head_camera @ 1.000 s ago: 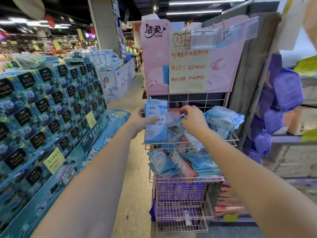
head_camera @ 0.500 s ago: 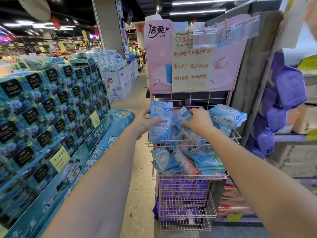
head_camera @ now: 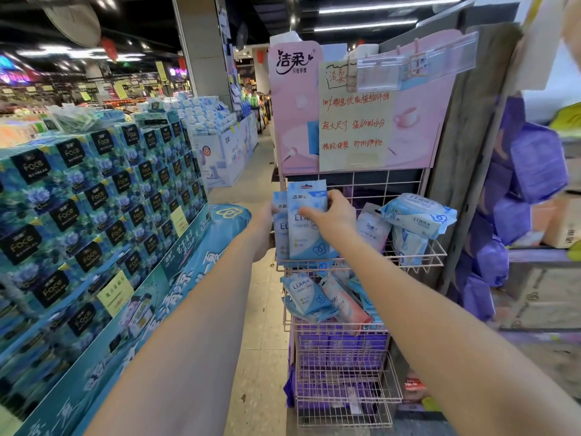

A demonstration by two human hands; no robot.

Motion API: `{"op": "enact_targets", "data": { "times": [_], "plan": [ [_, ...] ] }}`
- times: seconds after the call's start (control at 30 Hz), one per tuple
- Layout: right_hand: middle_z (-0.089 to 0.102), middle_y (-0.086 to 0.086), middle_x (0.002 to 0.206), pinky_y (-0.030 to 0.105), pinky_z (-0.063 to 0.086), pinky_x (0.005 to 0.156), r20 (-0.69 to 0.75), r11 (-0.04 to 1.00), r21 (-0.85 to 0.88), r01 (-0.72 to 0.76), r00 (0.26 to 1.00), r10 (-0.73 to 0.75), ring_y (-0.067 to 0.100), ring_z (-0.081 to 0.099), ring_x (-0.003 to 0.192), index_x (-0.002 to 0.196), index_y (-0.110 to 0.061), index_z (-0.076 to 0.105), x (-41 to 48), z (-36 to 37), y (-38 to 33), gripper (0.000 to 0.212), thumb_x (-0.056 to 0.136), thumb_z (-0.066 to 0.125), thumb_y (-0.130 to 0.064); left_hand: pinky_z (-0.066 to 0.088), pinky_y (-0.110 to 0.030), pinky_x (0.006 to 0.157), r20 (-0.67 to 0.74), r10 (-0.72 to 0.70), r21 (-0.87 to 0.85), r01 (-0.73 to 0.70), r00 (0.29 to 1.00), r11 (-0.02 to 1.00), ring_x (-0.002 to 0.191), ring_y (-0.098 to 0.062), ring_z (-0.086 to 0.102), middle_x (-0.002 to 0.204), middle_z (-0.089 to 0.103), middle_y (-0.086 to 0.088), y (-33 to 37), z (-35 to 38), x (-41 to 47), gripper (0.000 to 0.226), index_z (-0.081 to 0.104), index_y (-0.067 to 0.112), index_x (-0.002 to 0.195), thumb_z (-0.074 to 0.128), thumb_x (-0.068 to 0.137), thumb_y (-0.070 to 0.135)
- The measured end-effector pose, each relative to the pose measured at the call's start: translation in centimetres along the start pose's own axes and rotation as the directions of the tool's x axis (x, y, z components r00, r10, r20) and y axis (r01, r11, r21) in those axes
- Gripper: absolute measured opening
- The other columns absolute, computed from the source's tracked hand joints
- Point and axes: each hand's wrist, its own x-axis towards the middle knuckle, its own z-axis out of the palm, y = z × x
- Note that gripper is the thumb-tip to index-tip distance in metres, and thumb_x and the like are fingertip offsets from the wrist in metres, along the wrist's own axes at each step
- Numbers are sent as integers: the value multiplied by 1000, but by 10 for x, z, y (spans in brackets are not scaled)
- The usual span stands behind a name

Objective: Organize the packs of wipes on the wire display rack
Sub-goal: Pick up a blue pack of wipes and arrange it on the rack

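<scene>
Packs of wipes (head_camera: 298, 234), flat light-blue plastic sachets: location? (Inspector)

Two stand upright at the left end of the top basket of the pink wire display rack (head_camera: 421, 262), one in front of the other, with their bottoms at the basket's front rail. (Clerk)

Grips? (Inspector)

The right hand (head_camera: 334, 217) pinches the front pack (head_camera: 309, 247) at its upper right edge, thumb on the face. The left hand (head_camera: 264, 229) holds the rear pack (head_camera: 279, 229) by its left edge, fingers mostly hidden. (Clerk)

Governing relation? (Inspector)

The long axis is vertical, and the front pack hangs down and left of the right-hand grip. The left hand is nearer the rack's left end. Judged: lowering straight down should seat it. Bulky white-and-blue packs (head_camera: 418, 215) crowd the rack's right end. (Clerk)
</scene>
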Motion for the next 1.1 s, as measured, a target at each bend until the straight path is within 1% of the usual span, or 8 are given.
{"op": "enact_targets", "data": {
  "times": [0.13, 0.27, 0.43, 0.53, 0.67, 0.87, 0.97, 1.1],
  "plan": [
    [65, 3, 112, 45, 56, 88, -5, 988, -147, 53, 999, -54, 21, 64, 105, 114, -22, 60, -1, 18, -1, 52, 75, 82, -47, 58, -28, 69, 184, 102, 158, -132, 978, 979, 94, -16, 78, 115, 78, -1, -7, -8, -5, 68, 56, 29, 130, 82, 68, 38],
    [67, 0, 107, 44, 56, 84, 74, 985, -163, 61, 996, -50, 20, 65, 99, 112, -33, 59, 0, 13, 4, 55, 70, 81, -61, 56, -47, 100, 224, 125, 210, -173, 967, 962, 116, -29, 70, 130, 70, -10, -13, -16, 0, 70, 49, 24, 140, 79, 80, 4],
    [72, -7, 94, 35, 53, 76, 149, 999, 3, -52, 988, 51, 14, 68, 87, 100, -31, 68, 10, -2, 1, 48, 70, 68, -68, 60, -44, 86, 154, 155, 106, -172, 976, 979, 105, -31, 73, 121, 73, -13, -12, -23, 1, 54, 56, 18, 129, 73, 84, -7],
    [70, 3, 106, 38, 50, 88, -1, 993, -61, -99, 995, 99, 28, 65, 105, 113, -15, 67, 21, -13, 15, 31, 88, 62, -33, 59, -37, 75, 130, 171, 62, -180, 977, 982, 98, -25, 75, 117, 74, -8, -9, -29, 5, 55, 55, 19, 129, 74, 84, -6],
    [54, 24, 137, 42, 50, 95, -12, 920, -306, -245, 967, 254, 38, 58, 122, 140, 4, 41, 26, -12, 30, 72, 90, 74, -36, 59, -33, 70, 130, 195, 36, -201, 972, 979, 88, -17, 77, 107, 78, 1, -3, -29, 8, 49, 58, 24, 120, 74, 84, -5],
    [51, 22, 141, 50, 48, 105, -37, 869, -368, -332, 939, 343, 39, 53, 129, 145, -1, 38, 28, -8, 39, 101, 74, 84, -55, 62, -42, 74, 105, 210, 1, -211, 972, 978, 91, -24, 77, 108, 78, 0, 5, -29, 11, 47, 58, 26, 116, 72, 85, -6],
    [55, 21, 137, 52, 48, 104, -26, 922, -271, -276, 960, 279, 42, 54, 126, 143, -10, 33, 28, -11, 44, 91, 75, 88, -37, 60, -50, 86, 84, 196, -12, -196, 977, 981, 99, -30, 74, 119, 75, -5, 5, -31, 11, 50, 57, 24, 123, 73, 86, -4],
    [60, 10, 139, 42, 49, 104, -1, 975, -165, -148, 989, 150, 34, 58, 124, 147, -26, 41, 34, -20, 42, 80, 79, 80, -14, 58, -43, 76, 57, 192, -42, -189, 980, 981, 95, -27, 74, 120, 74, -7, 8, -32, 11, 48, 56, 25, 120, 74, 86, -3]
  ]
}}
